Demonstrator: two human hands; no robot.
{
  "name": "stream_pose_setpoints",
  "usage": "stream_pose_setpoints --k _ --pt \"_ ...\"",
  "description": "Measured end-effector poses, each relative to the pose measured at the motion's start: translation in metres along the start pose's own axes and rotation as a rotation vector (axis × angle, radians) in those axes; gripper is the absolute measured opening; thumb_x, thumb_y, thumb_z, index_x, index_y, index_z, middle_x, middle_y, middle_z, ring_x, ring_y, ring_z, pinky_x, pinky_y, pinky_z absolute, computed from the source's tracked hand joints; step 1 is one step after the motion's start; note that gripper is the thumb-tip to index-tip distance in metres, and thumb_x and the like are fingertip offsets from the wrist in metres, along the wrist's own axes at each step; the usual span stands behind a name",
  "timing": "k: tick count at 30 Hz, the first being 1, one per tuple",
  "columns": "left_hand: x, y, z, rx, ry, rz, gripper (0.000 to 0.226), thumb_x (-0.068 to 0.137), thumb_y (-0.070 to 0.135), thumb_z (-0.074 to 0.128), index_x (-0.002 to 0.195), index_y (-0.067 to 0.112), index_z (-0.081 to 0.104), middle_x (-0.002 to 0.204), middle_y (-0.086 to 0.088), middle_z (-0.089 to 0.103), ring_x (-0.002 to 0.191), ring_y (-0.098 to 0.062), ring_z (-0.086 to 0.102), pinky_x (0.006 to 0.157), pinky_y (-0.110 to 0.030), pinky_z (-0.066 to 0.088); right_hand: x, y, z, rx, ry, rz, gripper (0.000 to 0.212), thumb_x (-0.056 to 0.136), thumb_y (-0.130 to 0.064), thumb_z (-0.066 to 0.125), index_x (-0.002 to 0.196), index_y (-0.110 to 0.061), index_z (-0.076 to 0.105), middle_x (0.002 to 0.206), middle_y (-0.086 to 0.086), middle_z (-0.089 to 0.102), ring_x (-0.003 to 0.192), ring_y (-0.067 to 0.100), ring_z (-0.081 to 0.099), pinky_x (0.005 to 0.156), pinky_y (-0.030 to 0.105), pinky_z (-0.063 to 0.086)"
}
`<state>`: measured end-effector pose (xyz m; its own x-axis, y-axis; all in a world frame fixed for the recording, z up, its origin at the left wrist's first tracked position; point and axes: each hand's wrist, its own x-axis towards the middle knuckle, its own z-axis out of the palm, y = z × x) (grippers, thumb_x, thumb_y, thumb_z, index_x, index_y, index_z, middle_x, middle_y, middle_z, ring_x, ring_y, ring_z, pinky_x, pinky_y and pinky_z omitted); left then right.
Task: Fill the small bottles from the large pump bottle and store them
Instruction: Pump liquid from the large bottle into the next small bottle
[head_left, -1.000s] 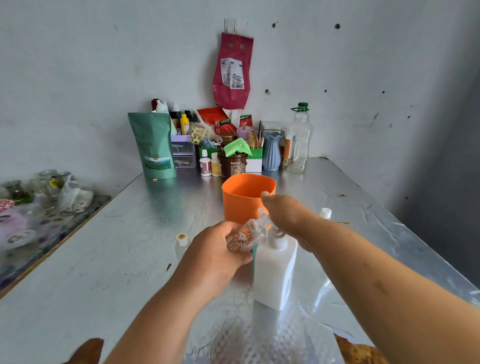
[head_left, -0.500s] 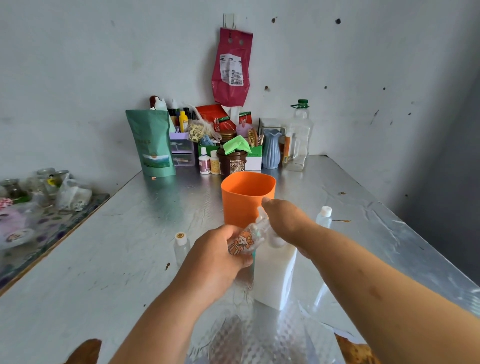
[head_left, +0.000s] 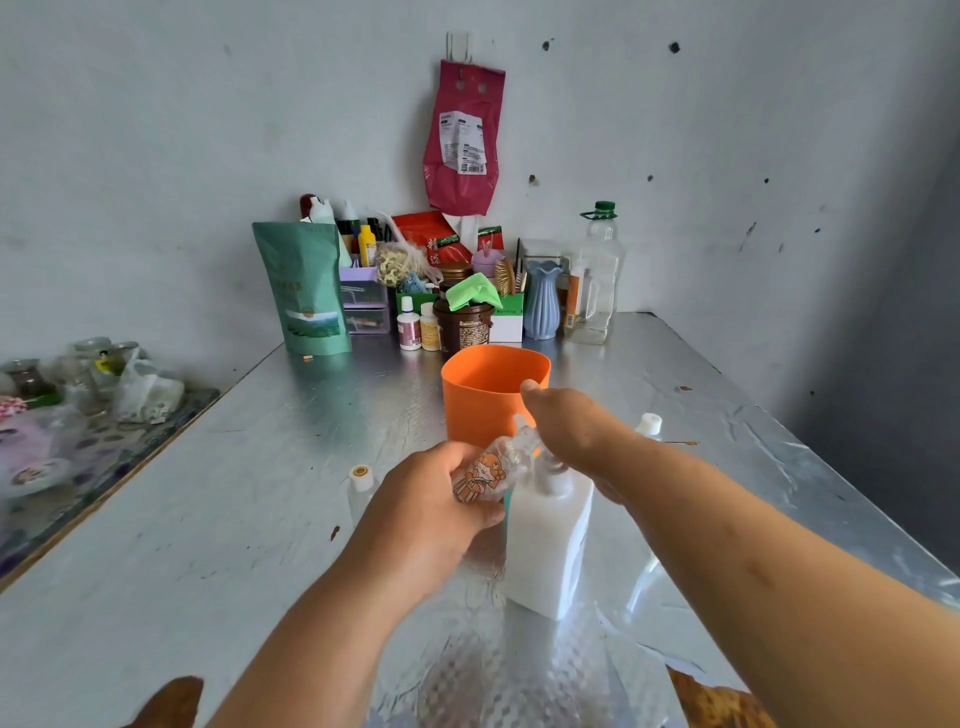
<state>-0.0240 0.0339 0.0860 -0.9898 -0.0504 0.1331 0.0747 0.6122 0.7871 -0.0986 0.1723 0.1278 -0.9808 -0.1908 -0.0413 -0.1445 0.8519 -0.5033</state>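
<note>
Foil-topped table (head_left: 208, 519): left hand (head_left: 426, 512) grips small bottle (head_left: 491, 470); right hand (head_left: 571, 431), grip unclear, covers pump bottle (head_left: 545, 551).

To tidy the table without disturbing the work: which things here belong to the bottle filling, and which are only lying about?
In use: left hand, sticker bottle, right hand, white pump bottle, left capped bottle, right capped bottle, probably orange cup.
Lying about: green pouch, blue vase, brown jar, red bag on wall.
</note>
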Motion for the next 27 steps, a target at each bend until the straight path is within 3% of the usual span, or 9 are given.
stream_pose_setpoints --k 5,8,12,15,19,23,27 --pt "0.003 -0.003 0.003 -0.02 -0.015 -0.008 0.031 0.078 0.023 0.078 0.103 0.036 0.066 0.093 0.02 0.071 0.088 0.001 0.065 0.08 -0.027 0.052 0.002 0.003 0.004 -0.002 0.049 0.01 0.031 0.102 -0.01 0.025 0.122 0.002 0.045 0.104 0.024 0.051 0.086 0.028 0.039 0.091 0.048 0.043" --pt "0.005 -0.005 0.004 -0.017 -0.018 -0.016 0.03 0.077 0.023 0.078 0.101 0.036 0.066 0.091 0.02 0.071 0.086 0.001 0.066 0.078 -0.027 0.052 0.003 0.004 0.008 0.038 0.086 0.026 0.028 0.1 -0.006 0.027 0.119 0.001 0.047 0.111 0.023 0.055 0.086 0.028 0.042 0.09 0.045 0.043" --pt "0.004 -0.006 0.006 -0.011 -0.029 -0.03 0.027 0.078 0.022 0.077 0.098 0.036 0.065 0.09 0.02 0.07 0.084 0.004 0.064 0.074 -0.021 0.051 0.001 0.006 0.013 -0.025 0.034 0.043 0.028 0.101 -0.003 0.024 0.113 -0.009 0.049 0.11 0.016 0.055 0.101 0.029 0.05 0.108 0.044 0.033" --pt "0.001 -0.004 0.007 -0.015 -0.026 -0.034 0.026 0.079 0.023 0.077 0.097 0.038 0.064 0.09 0.021 0.07 0.084 0.005 0.064 0.074 -0.022 0.051 0.002 0.005 0.011 0.01 0.085 0.055 0.011 0.1 -0.006 0.028 0.097 -0.014 0.035 0.096 0.012 0.043 0.087 0.026 0.04 0.095 0.044 0.041" --pt "-0.001 0.0 0.002 -0.006 -0.013 -0.022 0.027 0.078 0.023 0.077 0.095 0.038 0.063 0.09 0.02 0.07 0.084 0.004 0.064 0.071 -0.02 0.048 -0.002 0.0 0.002 0.025 0.072 0.032 0.026 0.102 -0.011 0.024 0.116 -0.005 0.045 0.095 0.014 0.041 0.087 0.028 0.04 0.091 0.046 0.043" --pt "-0.002 0.004 -0.002 0.014 -0.009 -0.017 0.032 0.076 0.02 0.078 0.094 0.039 0.061 0.09 0.021 0.069 0.085 0.004 0.063 0.071 -0.018 0.047 0.0 -0.001 -0.001 -0.01 0.05 0.009 0.021 0.103 -0.015 0.021 0.103 -0.01 0.041 0.096 0.015 0.041 0.088 0.029 0.04 0.094 0.048 0.041" --pt "-0.002 0.004 -0.002 0.039 -0.022 -0.023 0.034 0.077 0.02 0.078 0.098 0.04 0.059 0.09 0.023 0.067 0.083 0.008 0.06 0.067 -0.013 0.044 0.001 0.001 0.001 0.038 0.016 0.017 0.036 0.103 -0.016 0.022 0.123 0.001 0.046 0.099 0.021 0.045 0.088 0.029 0.04 0.096 0.049 0.042"
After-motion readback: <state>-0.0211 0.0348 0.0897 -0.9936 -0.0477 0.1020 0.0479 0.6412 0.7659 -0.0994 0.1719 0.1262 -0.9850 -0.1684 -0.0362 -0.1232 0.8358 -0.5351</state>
